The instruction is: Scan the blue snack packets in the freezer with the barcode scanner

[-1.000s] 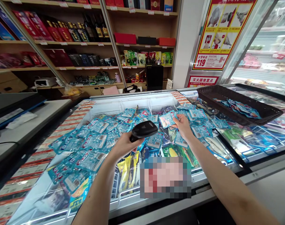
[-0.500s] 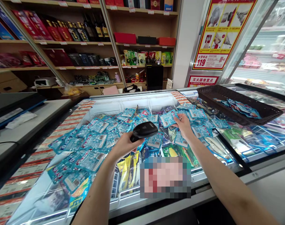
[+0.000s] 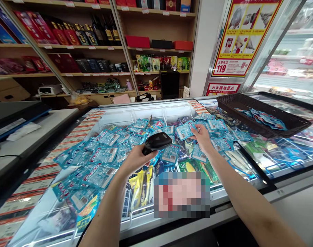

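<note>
In my left hand (image 3: 137,159) is a black barcode scanner (image 3: 158,141), its head pointing right; the fingers wrap round its handle. My right hand (image 3: 201,137) pinches the right edge of a blue snack packet (image 3: 185,130), whose printed face with a barcode is turned up. Scanner and packet are a small gap apart. Below both hands, many similar blue packets (image 3: 105,154) lie heaped on the glass top of a chest freezer (image 3: 156,111). Yellow-wrapped goods (image 3: 143,188) show through the glass under my left wrist.
A dark wicker basket (image 3: 264,115) holding several blue packets stands at the right on the freezer. Left of it all is a counter (image 3: 43,127). Shelves (image 3: 156,31) with bottles, boxes and bags line the back. A blurred patch hides part of the front middle.
My left hand and the scanner have shifted very slightly left, away from the packet. My right hand holds the packet in nearly the same place.
</note>
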The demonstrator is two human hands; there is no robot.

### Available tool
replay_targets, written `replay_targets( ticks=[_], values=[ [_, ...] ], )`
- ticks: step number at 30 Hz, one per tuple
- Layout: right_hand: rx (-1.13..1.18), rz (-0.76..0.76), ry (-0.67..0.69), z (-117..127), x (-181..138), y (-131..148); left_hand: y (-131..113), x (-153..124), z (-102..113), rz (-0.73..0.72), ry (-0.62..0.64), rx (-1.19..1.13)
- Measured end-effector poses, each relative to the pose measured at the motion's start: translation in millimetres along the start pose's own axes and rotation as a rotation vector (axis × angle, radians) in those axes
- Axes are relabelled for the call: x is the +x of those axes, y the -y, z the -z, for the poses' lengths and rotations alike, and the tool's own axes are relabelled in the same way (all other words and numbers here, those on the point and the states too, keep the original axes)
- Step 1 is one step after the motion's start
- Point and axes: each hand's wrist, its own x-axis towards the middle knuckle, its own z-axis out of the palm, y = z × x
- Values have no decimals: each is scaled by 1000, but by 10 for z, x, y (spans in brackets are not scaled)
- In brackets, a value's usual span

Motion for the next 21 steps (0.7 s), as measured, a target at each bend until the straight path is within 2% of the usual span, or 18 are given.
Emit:
replay_targets(
  ticks=[3,6,13,17,21],
  values=[
    [-61,62,-47,85,53,21,-9,-4,10,-15,-30,-26],
    [-195,180,-155,248,105,97,12,0,31,-33,-67,-68],
    [-700,497,-571,756,140,373,114,21,79,-3,-150,-35],
    [-827,479,-721,965,228,328,122,26,84,9,-155,-49],
    [-944,323,-799,1065,285,208,128,27,94,7,-170,-67]
  ],
)
